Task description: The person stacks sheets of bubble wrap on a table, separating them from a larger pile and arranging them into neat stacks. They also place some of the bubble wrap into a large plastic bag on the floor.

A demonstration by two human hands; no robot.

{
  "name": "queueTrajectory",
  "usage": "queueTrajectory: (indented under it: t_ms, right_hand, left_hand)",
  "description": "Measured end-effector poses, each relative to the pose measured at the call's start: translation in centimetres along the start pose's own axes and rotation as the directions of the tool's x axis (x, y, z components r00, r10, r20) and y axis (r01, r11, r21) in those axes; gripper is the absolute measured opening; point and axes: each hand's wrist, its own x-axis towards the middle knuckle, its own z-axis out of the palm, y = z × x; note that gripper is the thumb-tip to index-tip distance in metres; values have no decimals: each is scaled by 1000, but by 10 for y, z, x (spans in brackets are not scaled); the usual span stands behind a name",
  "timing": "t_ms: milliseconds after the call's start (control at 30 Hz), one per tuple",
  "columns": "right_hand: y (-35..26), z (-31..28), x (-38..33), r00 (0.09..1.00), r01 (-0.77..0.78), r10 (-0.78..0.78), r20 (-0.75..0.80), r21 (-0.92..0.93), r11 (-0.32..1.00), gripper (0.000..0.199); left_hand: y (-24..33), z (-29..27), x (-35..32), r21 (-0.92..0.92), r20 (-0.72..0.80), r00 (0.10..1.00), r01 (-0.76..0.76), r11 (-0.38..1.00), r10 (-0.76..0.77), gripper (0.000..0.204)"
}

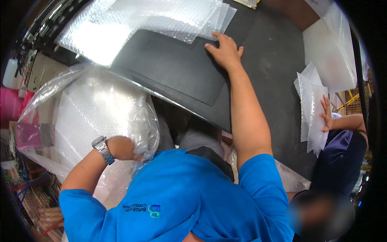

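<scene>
My right hand (226, 51) reaches over the black tabletop (169, 68) with its fingers apart. Its fingertips are at the edge of a spread stack of clear bubble wrap sheets (165, 18). Below the table's near edge, on the left, a large clear plastic bag (150, 117) bulges around more bubble wrap (96, 109). My left hand (121, 148), with a metal watch at its wrist, is closed on the near side of that bag. The bag's folds partly hide its fingers.
At the right edge of the table, another person's hand (327, 114) is against several bubble wrap pieces (313, 115). Behind them stands a translucent white stack (328, 48). Machine parts (42, 70), a white bottle (11, 74) and a pink roll (10, 102) are at the far left.
</scene>
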Motion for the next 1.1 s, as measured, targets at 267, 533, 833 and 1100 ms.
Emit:
queueTrajectory:
  t_ms: [267,533,833,1100]
  right_hand:
    - [-3,-4,2,993,-72,84,-86,143,987,64]
    - [-7,-10,1,996,-83,87,-25,131,988,64]
    - [-8,-15,4,997,-53,63,-32,264,963,63]
    - [-6,-12,8,996,-53,87,31,961,272,58]
  left_hand:
    - [32,-115,-15,79,-631,752,-183,980,191,57]
    - [41,-168,-31,176,-912,275,-408,896,305,42]
    - [-42,-210,66,3,-989,-141,-347,938,-49,34]
    - [-36,-196,83,-107,-938,-221,-552,827,-268,28]
